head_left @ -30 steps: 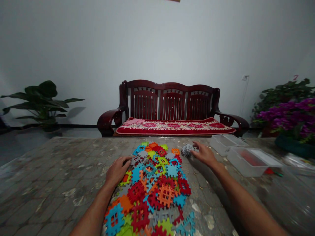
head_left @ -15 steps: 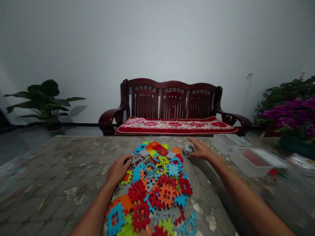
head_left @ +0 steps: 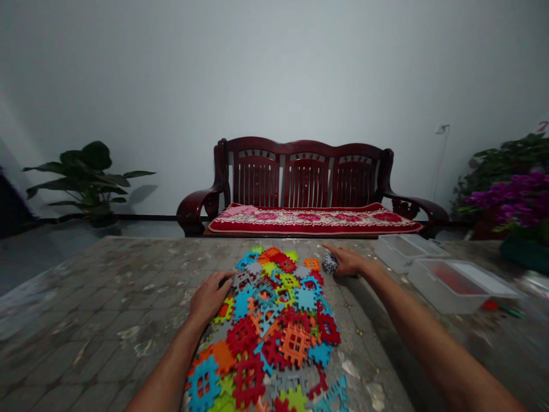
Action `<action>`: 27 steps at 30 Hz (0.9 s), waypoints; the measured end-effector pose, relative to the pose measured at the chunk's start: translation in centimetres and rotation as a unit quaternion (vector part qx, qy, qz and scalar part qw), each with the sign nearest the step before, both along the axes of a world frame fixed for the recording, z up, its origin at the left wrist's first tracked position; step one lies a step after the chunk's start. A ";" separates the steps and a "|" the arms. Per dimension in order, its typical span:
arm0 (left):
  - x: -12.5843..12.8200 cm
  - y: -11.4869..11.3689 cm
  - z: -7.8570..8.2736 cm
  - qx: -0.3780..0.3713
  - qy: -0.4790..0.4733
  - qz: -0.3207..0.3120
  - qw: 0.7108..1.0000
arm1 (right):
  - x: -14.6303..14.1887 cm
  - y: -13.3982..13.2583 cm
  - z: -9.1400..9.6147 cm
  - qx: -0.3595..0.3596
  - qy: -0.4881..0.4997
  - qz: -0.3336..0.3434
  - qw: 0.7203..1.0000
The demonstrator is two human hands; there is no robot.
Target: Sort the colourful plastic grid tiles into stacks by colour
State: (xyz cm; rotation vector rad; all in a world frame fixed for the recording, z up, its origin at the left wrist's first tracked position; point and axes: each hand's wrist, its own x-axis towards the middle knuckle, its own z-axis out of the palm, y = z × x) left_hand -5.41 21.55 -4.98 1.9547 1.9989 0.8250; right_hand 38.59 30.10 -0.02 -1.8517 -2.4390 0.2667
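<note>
A heap of flat plastic interlocking tiles (head_left: 274, 326) in red, blue, orange, green and grey covers the middle of the stone-patterned table (head_left: 107, 320). My left hand (head_left: 210, 297) rests on the heap's left edge, fingers curled over a grey tile. My right hand (head_left: 348, 262) reaches to the far right of the heap and is closed around a small grey built-up cluster of tiles (head_left: 329, 263) that sits on the table.
Two clear plastic boxes (head_left: 458, 280) stand at the right, the nearer one with red pieces inside. Behind the table is a dark wooden bench (head_left: 306, 194) with a red cushion. A leafy plant (head_left: 88, 177) stands left, purple flowers (head_left: 514, 200) right.
My right hand with the grey cluster has moved slightly farther away and lower onto the table. My left hand has stayed on the heap's left edge.
</note>
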 end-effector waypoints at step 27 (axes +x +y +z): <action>0.1 0.0 -0.1 0.001 0.008 0.000 1.000 | -6.8 -6.1 -0.1 0.177 -0.057 -0.282 0.941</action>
